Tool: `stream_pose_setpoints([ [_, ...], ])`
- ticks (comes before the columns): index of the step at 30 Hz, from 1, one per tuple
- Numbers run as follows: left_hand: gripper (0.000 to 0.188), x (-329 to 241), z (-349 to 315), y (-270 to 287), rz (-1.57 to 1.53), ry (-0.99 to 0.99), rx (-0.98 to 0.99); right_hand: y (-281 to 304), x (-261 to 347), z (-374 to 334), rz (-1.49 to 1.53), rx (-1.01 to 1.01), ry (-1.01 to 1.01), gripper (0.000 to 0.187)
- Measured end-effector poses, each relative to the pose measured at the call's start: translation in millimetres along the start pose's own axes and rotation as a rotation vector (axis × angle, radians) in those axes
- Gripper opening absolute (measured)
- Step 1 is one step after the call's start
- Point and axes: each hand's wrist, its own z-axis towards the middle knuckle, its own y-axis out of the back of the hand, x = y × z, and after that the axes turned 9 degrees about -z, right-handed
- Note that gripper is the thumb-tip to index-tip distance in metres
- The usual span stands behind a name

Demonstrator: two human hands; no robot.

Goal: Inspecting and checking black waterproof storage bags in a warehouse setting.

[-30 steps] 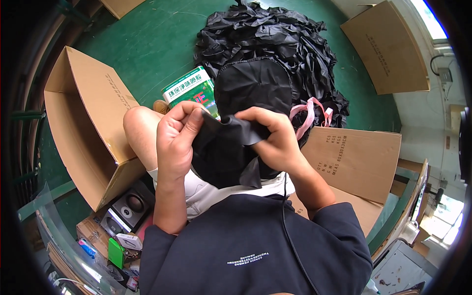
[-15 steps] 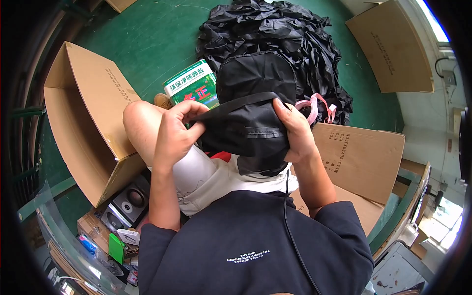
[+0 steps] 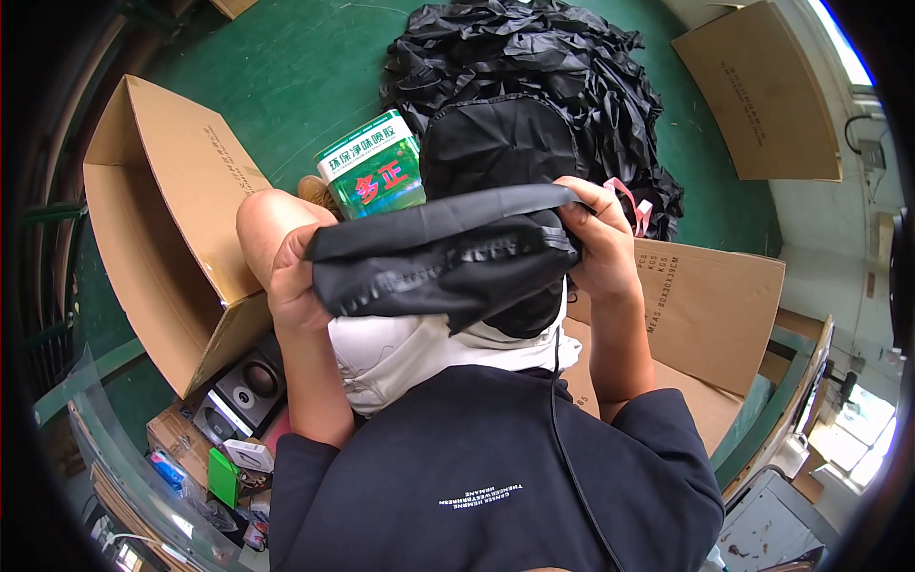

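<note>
A piece of black fabric (image 3: 438, 253) with a gathered seam is stretched between my two hands above my lap. My left hand (image 3: 300, 281) grips its left end, the fingers partly hidden behind the cloth. At the upper right corner, my right hand (image 3: 600, 234) pinches the folded edge between thumb and fingers. Just beyond the held cloth lies another black fabric piece (image 3: 496, 143) with a rounded, gathered rim. Behind that spreads a large heap of crumpled black fabric (image 3: 515, 52) on the floor. What kind of article the cloth forms, I cannot tell.
A green and white tin (image 3: 372, 167) stands by my left knee. An open cardboard box (image 3: 172, 229) is on the left, and cardboard sheets (image 3: 705, 315) lie on the right. Pink ribbon (image 3: 640, 214) rests beside the heap. A speaker (image 3: 248, 386) sits at lower left.
My hands have moved apart, the left one lower and outward, the right one slightly right. The black fabric is now pulled out wide and its gathered seam faces me.
</note>
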Motion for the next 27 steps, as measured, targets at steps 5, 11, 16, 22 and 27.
stream_pose_setpoints([
  [5,0.058,11.8,1.4,-0.2,-0.123,-0.027,-0.185,-5.8,-4.2,-10.1,0.259,-0.007,0.013,0.029],
  [11,0.066,23.5,2.3,16.0,0.046,-0.118,-0.035,4.1,-18.1,-21.4,0.705,0.045,0.057,0.045],
  [16,0.057,25.4,9.2,-11.1,0.039,0.032,-0.065,7.5,2.3,-15.3,0.604,0.072,0.017,0.038],
  [22,0.023,62.1,36.8,-7.7,0.752,0.081,-0.405,20.9,27.2,-3.1,-0.042,-0.352,-0.064,0.014],
  [27,0.024,60.1,71.3,18.3,0.681,-0.047,-0.511,49.6,30.5,34.0,-0.203,-0.419,0.026,0.012],
])
